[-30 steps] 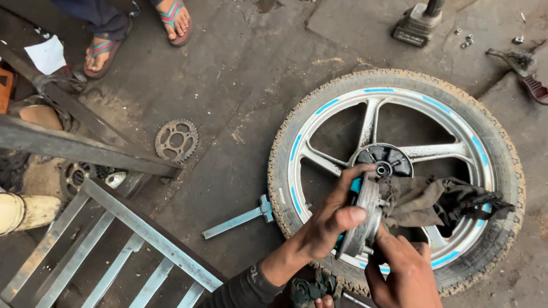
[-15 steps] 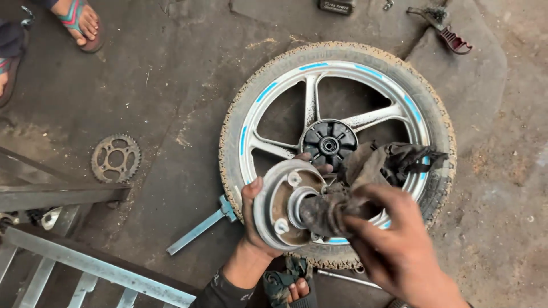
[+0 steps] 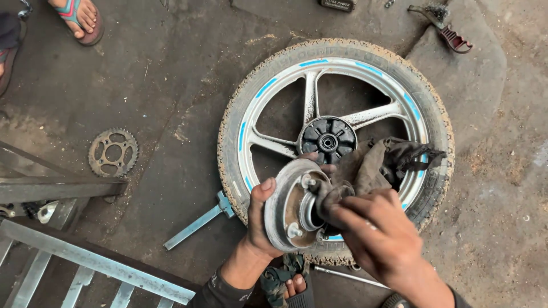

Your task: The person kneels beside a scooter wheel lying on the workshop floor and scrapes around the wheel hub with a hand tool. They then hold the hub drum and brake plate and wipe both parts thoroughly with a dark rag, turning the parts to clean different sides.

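My left hand (image 3: 260,219) grips a round metal hub plate (image 3: 291,205) by its rim, tilted so its studded inner face shows. My right hand (image 3: 374,234) presses a dirty grey rag (image 3: 374,162) into the plate's centre. Both are held over the near edge of a motorcycle wheel (image 3: 337,145) that lies flat on the ground, with a black tyre, silver spokes, blue rim stripes and a black hub (image 3: 327,140) in its middle.
A toothed sprocket (image 3: 113,152) lies on the ground to the left. A blue-grey tool handle (image 3: 197,225) sticks out from under the tyre. A metal frame (image 3: 85,259) fills the lower left. Another person's sandalled foot (image 3: 77,17) stands at the top left. My own toes (image 3: 294,285) show below.
The view has shifted, so the wheel sits more central. The plate has turned from edge-on to face-up in my left hand, and my right hand has pushed the rag into its centre.
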